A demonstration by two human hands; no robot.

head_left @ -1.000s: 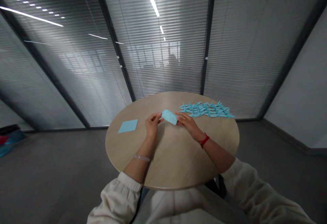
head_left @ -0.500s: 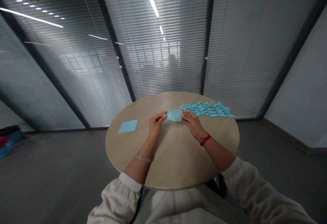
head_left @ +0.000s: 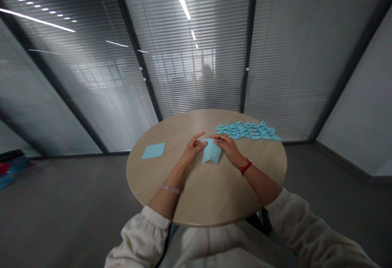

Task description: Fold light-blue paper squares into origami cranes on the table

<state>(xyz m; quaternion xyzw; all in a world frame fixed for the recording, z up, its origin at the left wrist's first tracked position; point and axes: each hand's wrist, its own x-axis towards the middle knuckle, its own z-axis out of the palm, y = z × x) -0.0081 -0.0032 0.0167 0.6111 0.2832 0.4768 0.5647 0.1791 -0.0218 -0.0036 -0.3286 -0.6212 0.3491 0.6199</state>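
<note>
A light blue sheet of origami paper [head_left: 212, 152] with a crease down its middle is over the middle of the round table, its lower edge tipped toward me. My left hand [head_left: 192, 149] has its thumb on the paper's upper left corner, with the index finger stretched out above. At the upper right, my right hand [head_left: 228, 147] grips the top edge between thumb and fingers; its fingertips partly hide that edge. Beyond the right hand lie several folded blue paper cranes [head_left: 248, 130] in close rows.
A flat blue paper sheet [head_left: 153, 150] lies on the left of the round wooden table [head_left: 208, 202]. Glass panels with blinds [head_left: 199, 92] stand behind the table. A dark container with red and blue things [head_left: 14, 164] is on the floor at far left.
The paper has come down toward me and opened out, showing its creased face. My left index finger has lifted away from the paper, while my right fingers have shifted to its top edge.
</note>
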